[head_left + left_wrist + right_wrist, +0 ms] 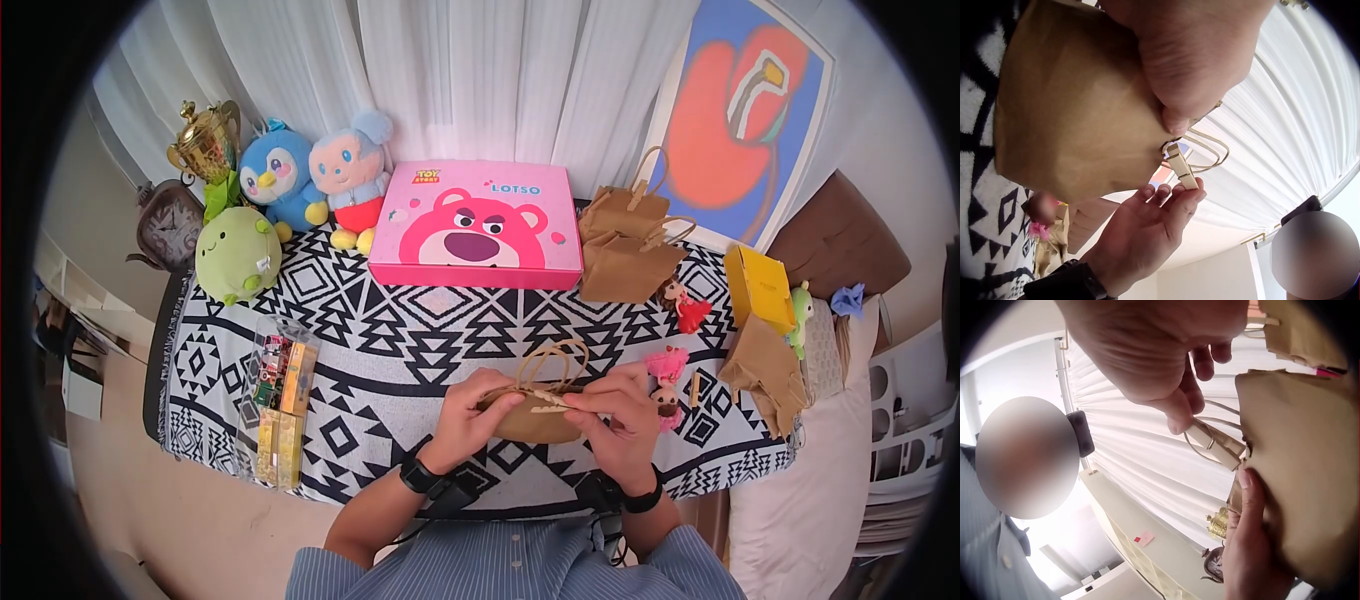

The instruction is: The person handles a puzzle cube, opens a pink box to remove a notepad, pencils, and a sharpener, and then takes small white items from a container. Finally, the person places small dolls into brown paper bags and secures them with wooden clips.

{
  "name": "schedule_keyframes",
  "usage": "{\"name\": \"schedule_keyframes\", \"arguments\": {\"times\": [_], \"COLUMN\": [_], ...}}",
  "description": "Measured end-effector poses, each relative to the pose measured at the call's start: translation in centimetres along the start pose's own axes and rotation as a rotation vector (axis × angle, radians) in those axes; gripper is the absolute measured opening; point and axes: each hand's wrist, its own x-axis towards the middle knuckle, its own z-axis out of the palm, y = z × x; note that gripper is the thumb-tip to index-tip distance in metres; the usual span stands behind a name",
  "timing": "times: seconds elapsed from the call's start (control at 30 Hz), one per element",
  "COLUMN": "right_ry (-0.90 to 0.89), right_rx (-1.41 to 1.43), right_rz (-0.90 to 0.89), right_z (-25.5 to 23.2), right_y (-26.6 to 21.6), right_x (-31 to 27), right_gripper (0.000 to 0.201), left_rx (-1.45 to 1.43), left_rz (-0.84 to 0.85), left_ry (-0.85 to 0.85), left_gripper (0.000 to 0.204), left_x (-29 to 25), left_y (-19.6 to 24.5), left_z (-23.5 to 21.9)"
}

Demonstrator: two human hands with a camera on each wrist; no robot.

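A small brown paper bag [535, 425] with twisted handles is held up near the table's front edge. My left hand [472, 418] grips its top edge on the left, thumb on the near side. Between the thumb and fingers of my right hand [622, 425] is a wooden clothespin [1181, 165], pinched at one end. In the right wrist view the clothespin [1216, 445] meets the bag's top edge beside my left thumb, and the bag [1300, 469] hangs upright. Whether the clothespin's tip bites the paper, I cannot tell.
Behind stands a pink box [475, 225], with two clipped paper bags [630, 268] to its right. Plush toys [280, 180] are at the back left, packaged items [280, 410] at the front left. Small dolls [665, 385], a yellow box [758, 288] and another bag [762, 370] lie to the right.
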Motion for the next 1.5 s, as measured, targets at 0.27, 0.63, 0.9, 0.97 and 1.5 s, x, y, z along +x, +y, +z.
{"name": "schedule_keyframes", "arguments": {"times": [0.27,0.63,0.9,0.97,1.5], "right_ry": [-0.039,-0.126,-0.144,-0.06,-0.254], "right_rx": [-0.092,-0.122,-0.179,-0.162,0.254], "right_rz": [-0.052,-0.048,-0.023,0.012,0.433], "right_z": [-0.3,0.4,1.0,1.0,-0.8], "right_y": [-0.6,-0.4,0.1,0.0,5.7], "right_x": [0.5,1.1,0.6,0.1,-1.9], "right_gripper": [0.023,0.02,0.038,0.045,0.028], "left_rx": [0.048,0.097,0.018,-0.005,0.015], "left_rz": [0.09,0.148,0.079,0.08,0.082], "left_ry": [-0.034,-0.038,0.02,0.03,0.034], "left_gripper": [0.017,0.018,0.015,0.014,0.038], "left_x": [-0.1,0.0,-0.1,0.1,0.4], "left_y": [-0.1,0.4,0.4,0.4,0.1], "left_z": [0.1,0.1,0.5,0.4,0.8]}}
